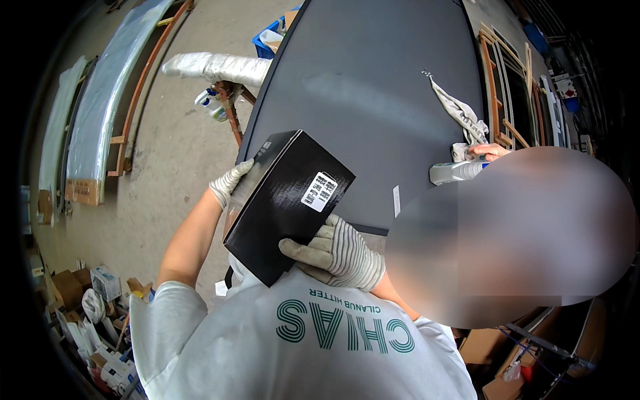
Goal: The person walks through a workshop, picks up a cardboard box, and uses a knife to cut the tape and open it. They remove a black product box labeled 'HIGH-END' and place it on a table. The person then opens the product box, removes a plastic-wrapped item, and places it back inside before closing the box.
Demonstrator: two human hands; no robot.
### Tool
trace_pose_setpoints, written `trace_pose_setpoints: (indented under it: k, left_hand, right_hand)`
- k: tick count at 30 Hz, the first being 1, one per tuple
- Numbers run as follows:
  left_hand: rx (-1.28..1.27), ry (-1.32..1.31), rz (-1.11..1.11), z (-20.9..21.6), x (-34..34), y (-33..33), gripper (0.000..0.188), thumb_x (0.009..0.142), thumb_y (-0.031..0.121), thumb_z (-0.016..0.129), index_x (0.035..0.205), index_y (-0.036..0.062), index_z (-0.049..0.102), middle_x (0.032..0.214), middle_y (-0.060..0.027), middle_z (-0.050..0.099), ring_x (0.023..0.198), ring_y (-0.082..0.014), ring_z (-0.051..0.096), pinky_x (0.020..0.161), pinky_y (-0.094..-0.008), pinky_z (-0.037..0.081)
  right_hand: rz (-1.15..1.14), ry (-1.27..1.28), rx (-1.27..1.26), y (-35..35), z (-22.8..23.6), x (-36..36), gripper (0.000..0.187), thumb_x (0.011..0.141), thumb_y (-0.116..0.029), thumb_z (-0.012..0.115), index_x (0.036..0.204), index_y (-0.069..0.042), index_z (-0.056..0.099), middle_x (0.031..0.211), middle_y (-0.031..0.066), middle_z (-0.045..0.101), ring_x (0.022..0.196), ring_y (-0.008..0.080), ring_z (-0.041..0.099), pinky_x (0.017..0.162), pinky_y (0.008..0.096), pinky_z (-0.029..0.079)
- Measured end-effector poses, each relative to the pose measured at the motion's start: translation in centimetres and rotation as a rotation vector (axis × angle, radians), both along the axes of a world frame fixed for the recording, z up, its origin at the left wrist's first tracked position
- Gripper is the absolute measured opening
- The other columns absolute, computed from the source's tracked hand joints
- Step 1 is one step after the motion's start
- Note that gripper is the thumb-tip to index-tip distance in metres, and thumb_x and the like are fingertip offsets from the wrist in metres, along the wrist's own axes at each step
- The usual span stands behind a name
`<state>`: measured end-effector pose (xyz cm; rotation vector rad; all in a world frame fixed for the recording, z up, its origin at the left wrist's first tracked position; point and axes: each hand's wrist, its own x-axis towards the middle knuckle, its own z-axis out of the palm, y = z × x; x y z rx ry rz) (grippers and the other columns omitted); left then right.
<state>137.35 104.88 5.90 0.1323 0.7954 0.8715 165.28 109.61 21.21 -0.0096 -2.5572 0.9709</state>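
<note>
A black cardboard box (283, 197) with a white label (320, 192) is held close in front of my chest, tilted. My left hand (232, 183), in a whitish glove, grips its left side; part of the fingers is hidden behind the box. My right hand (339, 255), in a striped grey-white glove, supports the lower right edge, thumb lying on the box face. Beyond the box lies a large dark grey panel (373, 87), with a small white strip (397, 201) near its close end.
At the right, another person's hand (490, 152) is at a grey-white bottle (460, 172) beside a crumpled cloth (460, 110). A wrapped roll (217, 67) and a spray bottle (212, 105) are left of the panel. Wrapped sheets (117, 100) lean far left; boxes (69, 288) clutter the lower left.
</note>
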Motion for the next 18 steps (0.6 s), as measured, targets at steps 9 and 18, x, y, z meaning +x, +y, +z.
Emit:
trace_pose_setpoints:
  k: [9,18]
  left_hand:
    - [0.01,0.004,0.017,0.6,1.0,-0.2,0.068,0.077,0.044,0.072,0.128,0.003,0.052,0.121,-0.0168,0.06,0.109,-0.0274,0.061,0.097,-0.0409,0.048]
    - [0.007,0.004,0.048,0.8,1.6,-0.3,0.066,0.078,0.041,0.072,0.128,0.0027,0.052,0.121,-0.0169,0.06,0.109,-0.0276,0.061,0.098,-0.041,0.047]
  right_hand:
    - [-0.012,0.063,-0.015,-0.5,-0.1,0.6,0.044,0.07,-0.004,0.066,0.114,-0.004,0.059,0.064,0.0015,0.056,0.068,0.0231,0.06,0.087,0.0428,0.043]
    - [0.017,-0.023,-0.003,-0.6,0.0,1.6,0.046,0.07,-0.004,0.067,0.115,-0.005,0.059,0.067,0.0017,0.056,0.072,0.0228,0.058,0.087,0.0425,0.043]
